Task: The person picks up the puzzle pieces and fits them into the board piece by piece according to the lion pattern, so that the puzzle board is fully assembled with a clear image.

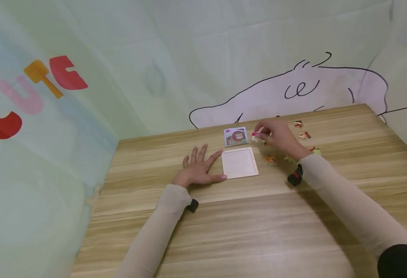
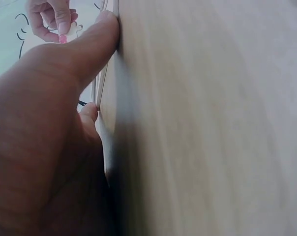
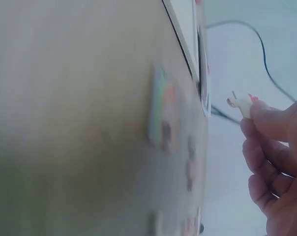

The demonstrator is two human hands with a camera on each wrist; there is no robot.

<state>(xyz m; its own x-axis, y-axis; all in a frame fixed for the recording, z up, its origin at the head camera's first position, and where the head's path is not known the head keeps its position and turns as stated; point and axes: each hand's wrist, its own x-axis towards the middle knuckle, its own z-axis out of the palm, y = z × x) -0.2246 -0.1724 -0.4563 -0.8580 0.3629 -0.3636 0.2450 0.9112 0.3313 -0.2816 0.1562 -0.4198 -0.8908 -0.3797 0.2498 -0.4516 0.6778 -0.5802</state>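
Between thumb and fingertips, my right hand pinches a small white and pink jigsaw puzzle piece. The right wrist view shows that piece raised off the table. My left hand lies with its fingers spread; thumb and index fingertip touch the left edge of a square white puzzle tray. No pieces lie in the tray. Just behind it is a square picture with a lion on it, left of the pinched piece.
Several loose puzzle pieces lie right of the tray, among them an orange one, a red and brown one and another. The right forearm passes over that area. A printed curtain hangs behind the wooden table.
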